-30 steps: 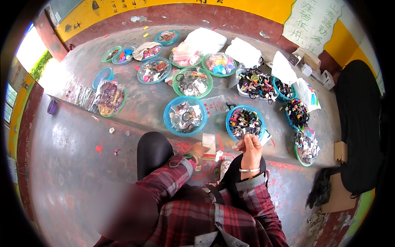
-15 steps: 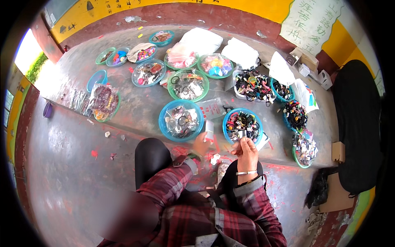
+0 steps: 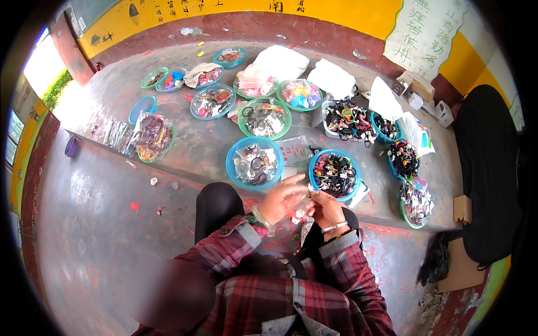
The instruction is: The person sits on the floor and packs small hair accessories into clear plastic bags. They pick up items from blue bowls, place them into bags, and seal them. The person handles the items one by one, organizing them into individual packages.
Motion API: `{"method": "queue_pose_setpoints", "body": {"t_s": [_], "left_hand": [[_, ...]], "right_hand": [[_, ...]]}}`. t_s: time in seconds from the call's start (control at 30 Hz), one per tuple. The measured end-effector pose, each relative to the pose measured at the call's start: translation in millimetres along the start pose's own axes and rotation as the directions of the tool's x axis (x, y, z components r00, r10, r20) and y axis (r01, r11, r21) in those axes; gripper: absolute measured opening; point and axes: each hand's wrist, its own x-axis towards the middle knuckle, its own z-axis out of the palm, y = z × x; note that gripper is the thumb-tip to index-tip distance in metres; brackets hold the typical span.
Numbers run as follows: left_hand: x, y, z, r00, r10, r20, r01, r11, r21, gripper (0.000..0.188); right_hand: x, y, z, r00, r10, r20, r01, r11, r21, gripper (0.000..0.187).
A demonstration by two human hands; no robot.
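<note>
My hands meet over my knees, just in front of the basins. My left hand (image 3: 282, 202) has its fingers stretched out and touches a small clear plastic bag (image 3: 300, 206) between the hands. My right hand (image 3: 327, 209), closed in a pinch, grips that bag; a small pale bit shows at its fingertips. What the bag contains is too small to make out. Beyond my left hand stands a blue basin (image 3: 230, 163) of bagged hair ties. Past my right hand is another blue basin (image 3: 357, 178), heaped with dark hair ties and coloured trinkets.
A green basin (image 3: 290, 119) of bagged pieces stands farther back. A white tub (image 3: 329, 133) of dark bands is to the right. White sacks (image 3: 283, 60) lie at the back. The raised ledge's edge runs before my knees, with red scraps (image 3: 134, 206) on the floor.
My left hand has moved right to meet my right hand, leaving the white and red packet beside the basin. The right hand has dropped slightly. The view has shifted a little.
</note>
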Motion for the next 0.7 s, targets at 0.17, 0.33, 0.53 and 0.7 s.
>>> {"method": "queue_pose_setpoints", "body": {"t_s": [0.17, 0.33, 0.53, 0.7], "left_hand": [[-8.5, 15.0, -14.1, 0.992, -0.117, -0.043, 0.114, 0.992, -0.051, 0.015], [-30.9, 25.9, -30.7, 0.808, -0.587, 0.05, 0.564, 0.747, -0.352, 0.015], [-39.8, 11.2, -36.7, 0.767, -0.63, 0.125, 0.623, 0.683, -0.381, 0.015], [-35.7, 27.3, -32.7, 0.753, -0.638, 0.161, 0.622, 0.611, -0.491, 0.017]], "right_hand": [[-5.1, 12.0, 10.5, 0.987, -0.123, -0.104, 0.084, 0.945, -0.316, 0.029], [-18.2, 3.6, 18.3, 0.989, -0.08, 0.122, 0.109, 0.962, -0.251, 0.052], [-9.4, 10.4, 9.8, 0.978, -0.008, 0.207, 0.091, 0.915, -0.394, 0.025], [-10.0, 11.0, 10.2, 0.995, 0.016, 0.099, 0.028, 0.907, -0.421, 0.015]]}}
